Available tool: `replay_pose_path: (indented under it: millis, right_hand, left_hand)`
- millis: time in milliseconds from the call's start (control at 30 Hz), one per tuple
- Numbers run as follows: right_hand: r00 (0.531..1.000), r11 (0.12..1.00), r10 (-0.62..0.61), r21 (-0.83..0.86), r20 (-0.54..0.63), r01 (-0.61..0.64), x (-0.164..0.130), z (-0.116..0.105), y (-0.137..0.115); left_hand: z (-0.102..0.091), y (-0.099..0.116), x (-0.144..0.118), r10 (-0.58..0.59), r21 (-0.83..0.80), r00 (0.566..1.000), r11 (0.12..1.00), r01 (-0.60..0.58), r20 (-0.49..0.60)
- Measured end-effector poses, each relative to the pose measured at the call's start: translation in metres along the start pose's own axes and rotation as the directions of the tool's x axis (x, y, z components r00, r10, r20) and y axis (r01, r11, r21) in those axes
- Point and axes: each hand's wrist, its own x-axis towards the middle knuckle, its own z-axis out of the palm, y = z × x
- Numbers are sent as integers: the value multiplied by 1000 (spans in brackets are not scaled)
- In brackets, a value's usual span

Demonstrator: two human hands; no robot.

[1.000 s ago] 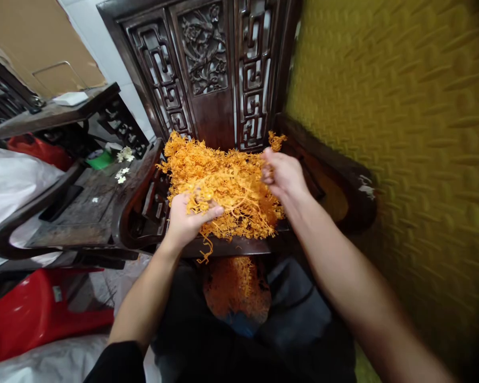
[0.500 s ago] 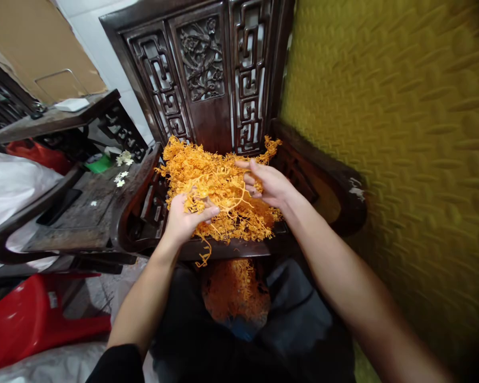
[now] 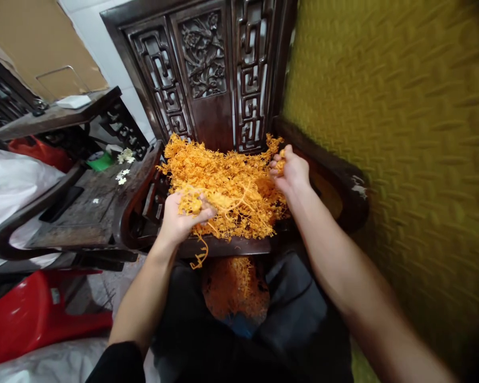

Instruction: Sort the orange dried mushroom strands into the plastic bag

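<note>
A big heap of orange branching sprigs (image 3: pixel 231 170) covers the seat of a dark carved wooden chair. My left hand (image 3: pixel 179 215) is closed around a small bunch of sprigs (image 3: pixel 191 201) at the near left of the heap, its thumb lying across them. One thin orange sprig (image 3: pixel 199 252) dangles below that hand over the seat's front edge. Off the heap's right side, my right hand (image 3: pixel 294 169) has its fingers curled around a small orange piece (image 3: pixel 280 162); its exact shape is partly hidden by the fingers.
The carved chair back (image 3: pixel 211 117) rises behind the heap, with a yellow textured wall (image 3: pixel 391 106) close on the right. An orange-stained container (image 3: pixel 235 298) stands between my knees. At left are a wooden side table (image 3: pixel 80 213) and a red plastic stool (image 3: pixel 32 314).
My right hand has moved right, away from the left hand, and its fingers have curled around a small orange piece. My left hand has shifted slightly left, still holding its sprigs.
</note>
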Motion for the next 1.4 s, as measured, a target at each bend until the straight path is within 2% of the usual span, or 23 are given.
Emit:
replay_pose_path:
  millis: [67,133,200,300,433,533,567,600,633,667,733,767,833,900,933,967,1000,1067,1100,1133,1167,1267,1400]
  right_hand:
    - [996,997,72,-3,58,-72,-5,-5,-1]
    - [964,992,128,-46,233,-121,-19,-2,0]
    - [895,988,151,-101,420,-119,-36,5,1]
    - [772,968,217,-234,597,-91,-53,13,1]
    - [555,871,373,-487,744,67,-63,18,2]
    - [481,797,359,-531,800,288,-67,22,7]
    - [486,784,329,-521,810,337,-68,24,8]
    - [519,788,284,-504,806,352,-67,25,10]
    - [582,809,227,-484,781,333,-64,25,11]
    - [674,844,156,-452,722,289,-60,25,12]
    - [861,925,-4,-325,508,196,-49,21,11]
    - [917,952,-67,-250,392,177,-44,18,9]
    - [958,973,-129,-154,257,172,-36,12,5]
    - [946,975,-75,-175,315,136,-39,10,3]
    - [908,968,0,-229,420,106,-44,11,3]
    - [833,951,98,-297,544,82,-51,13,4]
    - [727,926,199,-368,657,79,-59,16,6]
    - [534,869,327,-470,780,154,-73,23,10]
    - [492,848,341,-488,801,208,-78,26,12]
    - [494,831,325,-493,806,259,-81,29,12]
    - [523,815,290,-493,801,304,-82,30,13]
    - [645,790,139,-477,751,385,-81,32,12]
    - [751,825,24,-438,660,358,-79,33,16]
  left_hand:
    - [-3,2,3,26,30,1000,999,-27,10]
    - [-7,2,7,46,96,998,994,-49,36]
    - [-12,1,9,64,152,996,986,-72,59]
    - [-19,-5,11,63,205,990,975,-88,126]
    - [-24,-8,12,62,344,981,931,-124,186]
    - [-25,-5,13,88,448,971,876,-181,220]
    - [-24,-3,13,90,471,967,860,-196,238]
    - [-25,-2,13,82,484,962,851,-203,259]
    - [-25,0,11,72,483,957,851,-205,279]
    - [-26,2,9,68,463,953,863,-205,295]
    - [-28,5,4,86,364,948,910,-201,307]
    - [-29,5,1,115,291,947,934,-205,299]
    - [-31,6,-2,192,173,949,956,-239,248]
    - [-32,5,-2,231,160,950,950,-267,211]
    - [-32,4,-1,235,189,950,943,-275,207]
    - [-32,3,1,230,231,949,932,-279,215]
    - [-31,2,3,219,275,948,920,-279,231]
    - [-31,1,7,206,337,942,896,-291,265]
    - [-31,0,8,202,357,939,886,-297,280]
    - [-32,-1,9,200,363,936,882,-300,289]
    - [-32,-1,9,199,356,938,886,-296,283]
    - [-35,0,8,206,318,954,909,-269,218]
    - [-40,-1,6,205,274,958,927,-256,199]
